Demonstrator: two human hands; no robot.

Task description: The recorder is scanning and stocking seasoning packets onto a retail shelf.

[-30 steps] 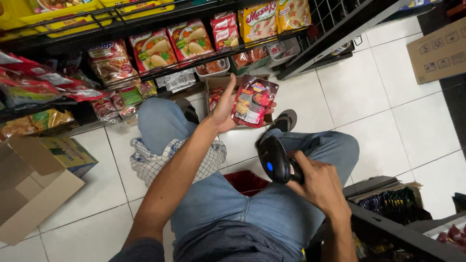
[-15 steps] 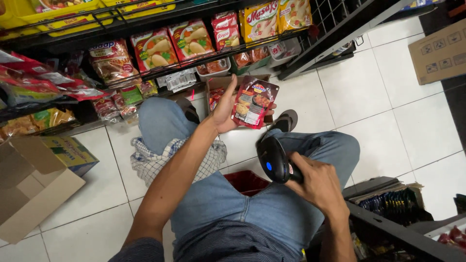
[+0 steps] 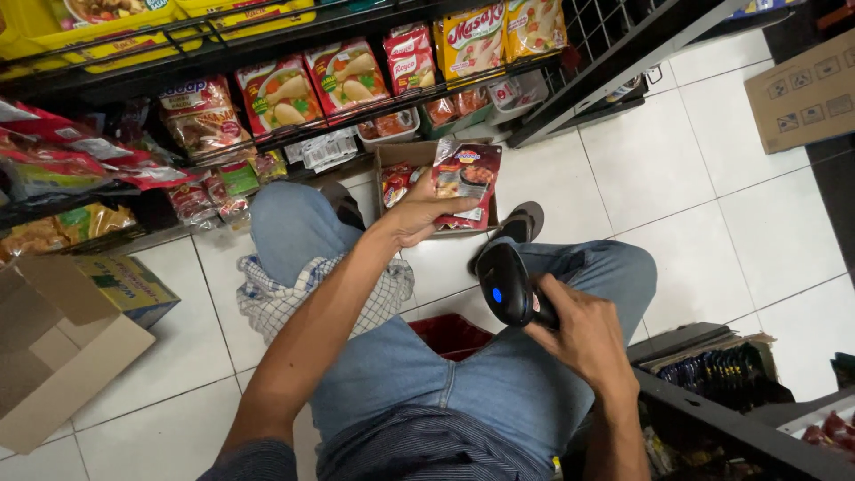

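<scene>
Head view: left hand point(image 3: 419, 214) still grips the red packet point(image 3: 468, 183) over the cardboard tray point(image 3: 392, 156), barely shifted; right hand point(image 3: 579, 334) stays closed on the scanner point(image 3: 508, 285). White tiled floor point(image 3: 712, 196), stocked shelves point(image 3: 267, 53).

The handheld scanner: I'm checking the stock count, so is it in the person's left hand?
No, the black handheld scanner is gripped by the right hand, while the left hand holds a red sachet.
</scene>
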